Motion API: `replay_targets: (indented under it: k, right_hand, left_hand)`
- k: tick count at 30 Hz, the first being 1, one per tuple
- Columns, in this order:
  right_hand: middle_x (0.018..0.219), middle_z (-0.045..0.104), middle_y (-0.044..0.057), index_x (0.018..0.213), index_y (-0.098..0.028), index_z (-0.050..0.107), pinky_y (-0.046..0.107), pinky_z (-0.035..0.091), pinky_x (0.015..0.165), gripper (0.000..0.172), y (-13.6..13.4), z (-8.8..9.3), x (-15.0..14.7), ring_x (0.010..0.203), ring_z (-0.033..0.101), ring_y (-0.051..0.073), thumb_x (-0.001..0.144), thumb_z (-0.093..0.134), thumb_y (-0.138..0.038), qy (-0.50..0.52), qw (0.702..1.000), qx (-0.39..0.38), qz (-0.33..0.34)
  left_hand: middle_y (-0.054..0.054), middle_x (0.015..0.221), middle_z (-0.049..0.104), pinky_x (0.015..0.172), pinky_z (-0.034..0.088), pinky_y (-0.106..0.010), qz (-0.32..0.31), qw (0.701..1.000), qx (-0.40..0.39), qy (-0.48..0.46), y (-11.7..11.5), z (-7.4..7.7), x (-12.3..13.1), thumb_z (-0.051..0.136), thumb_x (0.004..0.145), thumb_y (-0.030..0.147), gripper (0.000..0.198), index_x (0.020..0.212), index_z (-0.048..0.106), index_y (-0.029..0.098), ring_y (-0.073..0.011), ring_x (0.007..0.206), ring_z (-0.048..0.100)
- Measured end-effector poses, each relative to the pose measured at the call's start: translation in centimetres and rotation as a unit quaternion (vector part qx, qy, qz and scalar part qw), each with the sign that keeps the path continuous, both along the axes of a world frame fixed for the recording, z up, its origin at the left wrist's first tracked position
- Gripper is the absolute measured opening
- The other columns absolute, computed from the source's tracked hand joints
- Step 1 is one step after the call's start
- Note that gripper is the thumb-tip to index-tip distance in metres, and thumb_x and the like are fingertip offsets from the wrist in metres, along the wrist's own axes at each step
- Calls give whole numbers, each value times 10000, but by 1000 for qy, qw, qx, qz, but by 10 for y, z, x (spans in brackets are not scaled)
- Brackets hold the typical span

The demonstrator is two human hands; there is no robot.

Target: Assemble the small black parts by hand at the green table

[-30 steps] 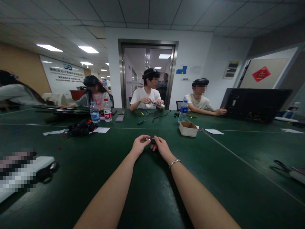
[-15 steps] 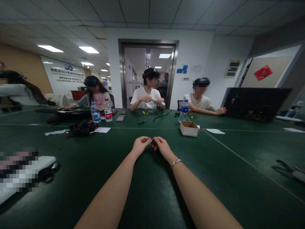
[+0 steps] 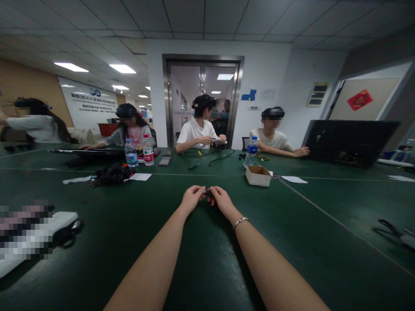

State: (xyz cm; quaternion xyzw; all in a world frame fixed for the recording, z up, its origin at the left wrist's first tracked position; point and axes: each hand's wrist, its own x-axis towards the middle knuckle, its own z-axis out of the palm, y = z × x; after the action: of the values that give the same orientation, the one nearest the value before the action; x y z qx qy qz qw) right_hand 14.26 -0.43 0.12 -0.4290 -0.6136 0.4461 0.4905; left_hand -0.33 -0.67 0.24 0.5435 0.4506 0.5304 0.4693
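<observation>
Both my arms reach forward over the green table [image 3: 136, 233]. Between my fingertips is a small dark object [image 3: 208, 193], too small and too covered by fingers to name. My left hand [image 3: 192, 198] pinches it from the left. From the other side my right hand [image 3: 221, 201] grips it with thumb and fingers, a silver bracelet on that wrist. The hands nearly meet just above the tabletop. A cardboard box [image 3: 258, 178] with its top uncovered stands beyond them to the right.
Water bottles [image 3: 131, 153] and a heap of black cables [image 3: 112, 173] lie left of centre. A screwdriver [image 3: 194, 166] is further back. On the right stands a large black monitor [image 3: 352, 142]. A white device [image 3: 65, 220] lies near left. Several people sit across the table.
My hands stay in nearly the same place, still on the small dark object, with slight finger movement. The person opposite has lowered the white item and shifted their hands.
</observation>
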Motion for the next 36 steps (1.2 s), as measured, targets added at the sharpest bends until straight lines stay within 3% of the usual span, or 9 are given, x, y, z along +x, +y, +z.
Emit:
replay_targets:
  k: [3,6,8,13,18,25,29,36]
  right_hand:
    - [538,555,-41,823,-170,539,208,366,449,286,-1,1,0,407,469,79,814,475,-449,-3,1000,3,-3]
    - [541,554,-41,823,-169,542,205,360,445,274,-2,1,0,409,463,77,814,478,-435,-10,1000,3,-6]
    - [540,550,-42,809,-169,539,205,354,441,272,-3,1,0,407,459,76,815,476,-434,-15,1000,4,-6]
    - [547,548,-41,800,-167,546,205,363,447,272,-4,2,0,417,459,76,809,491,-433,-25,1000,8,-6]
    - [551,555,-39,816,-163,551,201,361,442,261,-5,4,0,419,458,74,812,489,-416,-26,1000,2,-9]
    - [550,557,-34,800,-162,558,203,367,448,269,-6,5,0,423,462,76,802,514,-427,-23,1000,2,-11]
    - [549,557,-35,798,-167,564,207,369,447,285,-5,4,1,422,461,77,798,521,-448,-29,1000,1,-12]
    - [554,558,-38,843,-166,571,206,369,451,277,-5,4,1,426,462,77,805,505,-431,-18,1000,-6,-11]
  left_hand:
    - [-48,775,653,720,478,-280,-15,999,31,13,1,-1,-1,669,716,345,226,811,629,144,-148,741,616]
    - [-74,939,655,780,474,-288,-21,997,69,-1,0,-1,-2,721,660,273,267,882,624,159,-164,867,614]
    - [-85,978,646,746,479,-292,-3,999,52,-5,0,-1,-1,720,665,290,311,931,614,167,-169,856,616]
    - [-63,838,637,617,459,-257,0,1000,4,21,0,0,2,650,745,323,217,869,606,150,-134,686,597]
    - [-77,954,633,671,476,-251,-3,1000,27,6,-1,1,2,670,724,221,311,1016,579,168,-143,806,610]
    - [-56,824,626,615,458,-234,2,1000,-4,20,0,0,2,598,788,263,194,946,596,149,-130,724,599]
    - [-73,892,642,685,480,-266,-13,1000,22,14,-2,1,0,649,739,240,260,983,606,162,-166,837,610]
    - [-94,958,646,735,494,-295,15,1000,-11,-25,0,1,2,654,726,236,281,990,602,153,-185,897,611]
